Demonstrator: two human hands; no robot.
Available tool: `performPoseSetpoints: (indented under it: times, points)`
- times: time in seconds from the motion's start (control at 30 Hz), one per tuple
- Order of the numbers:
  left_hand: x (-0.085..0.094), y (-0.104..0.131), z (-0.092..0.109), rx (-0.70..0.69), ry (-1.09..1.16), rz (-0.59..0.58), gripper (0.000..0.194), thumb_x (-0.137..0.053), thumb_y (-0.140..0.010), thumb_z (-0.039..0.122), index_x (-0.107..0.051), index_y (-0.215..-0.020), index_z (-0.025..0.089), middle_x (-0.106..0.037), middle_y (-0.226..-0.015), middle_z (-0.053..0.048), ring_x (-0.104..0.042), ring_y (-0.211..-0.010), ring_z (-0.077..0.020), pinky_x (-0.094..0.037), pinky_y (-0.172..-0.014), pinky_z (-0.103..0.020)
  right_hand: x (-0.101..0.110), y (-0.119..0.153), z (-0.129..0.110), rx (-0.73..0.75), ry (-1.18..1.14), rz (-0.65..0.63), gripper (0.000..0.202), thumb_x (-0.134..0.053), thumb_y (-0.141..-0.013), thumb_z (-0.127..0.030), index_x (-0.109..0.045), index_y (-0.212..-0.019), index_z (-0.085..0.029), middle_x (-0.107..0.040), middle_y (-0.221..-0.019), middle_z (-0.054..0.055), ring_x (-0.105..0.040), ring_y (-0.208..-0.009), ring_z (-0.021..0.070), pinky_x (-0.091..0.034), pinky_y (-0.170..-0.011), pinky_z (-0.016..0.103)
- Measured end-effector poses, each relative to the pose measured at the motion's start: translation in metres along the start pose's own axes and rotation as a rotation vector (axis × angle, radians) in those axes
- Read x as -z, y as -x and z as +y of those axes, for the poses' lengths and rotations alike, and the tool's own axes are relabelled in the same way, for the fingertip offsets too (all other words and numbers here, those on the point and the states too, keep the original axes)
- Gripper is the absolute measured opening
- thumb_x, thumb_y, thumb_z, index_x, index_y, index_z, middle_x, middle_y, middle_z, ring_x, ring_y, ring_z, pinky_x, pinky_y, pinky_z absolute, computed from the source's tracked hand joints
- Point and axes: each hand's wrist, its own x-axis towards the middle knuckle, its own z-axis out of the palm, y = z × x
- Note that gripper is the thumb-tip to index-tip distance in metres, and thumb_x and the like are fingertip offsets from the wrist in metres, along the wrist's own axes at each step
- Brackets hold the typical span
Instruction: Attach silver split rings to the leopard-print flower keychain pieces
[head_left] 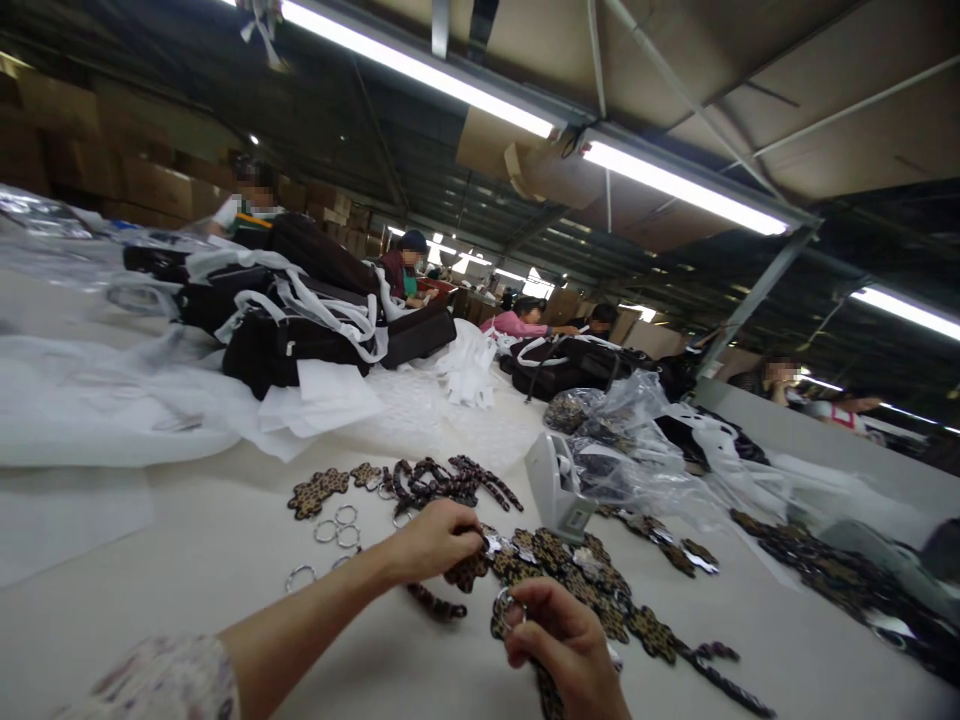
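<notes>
My left hand (442, 540) is closed, its fingers pinched at a dark leopard-print flower-shaped piece (469, 573). Between the thumb and forefinger of my right hand (566, 640) is a silver metal ring (504, 604), with leopard-print material right behind and below it. Whether that material hangs from the ring I cannot tell. A pile of similar leopard-print pieces (551, 552) lies just beyond both hands. Several loose metal rings (346, 515) rest left of my left forearm. Dark twisted straps (431, 482) lie past my left hand, and another short strap (439, 603) is below it.
A light grey box-like device (555, 490) stands behind the pile. Black bags with white wrapping (300, 310) are heaped at the back left, and more black bags (570, 365) farther right. Transparent plastic bags (637, 430) lie beside the device. Other people work in the background.
</notes>
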Motion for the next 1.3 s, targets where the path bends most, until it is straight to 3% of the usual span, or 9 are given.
performPoseSetpoints:
  times: [0.17,0.33,0.93,1.13,1.3]
  points:
    - [0.032,0.038,-0.003,0.185,0.513,-0.125,0.022,-0.056,-0.072,0.021,-0.073,-0.085,0.013,-0.066,-0.070,0.000,-0.054,-0.064,-0.0119,-0.039,-0.058,-0.019,-0.024,-0.017,0.001,-0.128,-0.130,-0.267,0.019,-0.079,-0.059,-0.015,-0.069,-0.075,-0.016,-0.066,-0.060,-0.003,-0.061,-0.044,0.0106,-0.052,-0.042,0.021]
    - [0.033,0.065,-0.005,0.182,0.437,-0.104,0.023,-0.054,-0.073,0.020,-0.074,-0.083,0.014,-0.063,-0.065,0.000,-0.051,-0.059,-0.0111,-0.038,-0.055,-0.019,-0.048,-0.024,0.004,-0.200,-0.176,-0.382,0.022,-0.083,-0.057,-0.018,-0.069,-0.073,-0.015,-0.066,-0.058,-0.003,-0.062,-0.044,0.0103,-0.052,-0.042,0.020]
    - [0.031,0.081,-0.014,0.078,0.307,-0.097,0.021,-0.048,-0.085,0.018,-0.069,-0.082,0.016,-0.067,-0.071,-0.002,-0.061,-0.063,-0.0126,-0.047,-0.060,-0.019,-0.057,-0.033,0.011,-0.242,-0.133,-0.410,0.023,-0.085,-0.058,-0.021,-0.071,-0.074,-0.013,-0.068,-0.055,-0.002,-0.062,-0.044,0.0100,-0.053,-0.044,0.019]
    - [0.025,0.079,-0.029,0.038,0.478,-0.196,0.015,-0.054,-0.078,0.015,-0.069,-0.081,0.016,-0.061,-0.069,0.002,-0.052,-0.065,-0.0112,-0.041,-0.062,-0.020,-0.056,-0.041,0.014,-0.224,-0.123,-0.438,0.021,-0.084,-0.061,-0.023,-0.070,-0.073,-0.013,-0.070,-0.054,0.000,-0.062,-0.043,0.0102,-0.053,-0.046,0.020]
    - [0.031,0.081,-0.029,0.087,0.489,-0.180,0.019,-0.053,-0.079,0.017,-0.072,-0.083,0.017,-0.065,-0.072,0.001,-0.056,-0.068,-0.0127,-0.043,-0.065,-0.021,-0.057,-0.044,0.013,-0.149,-0.092,-0.325,0.026,-0.085,-0.058,-0.021,-0.070,-0.079,-0.016,-0.068,-0.054,-0.003,-0.061,-0.044,0.0097,-0.051,-0.045,0.018]
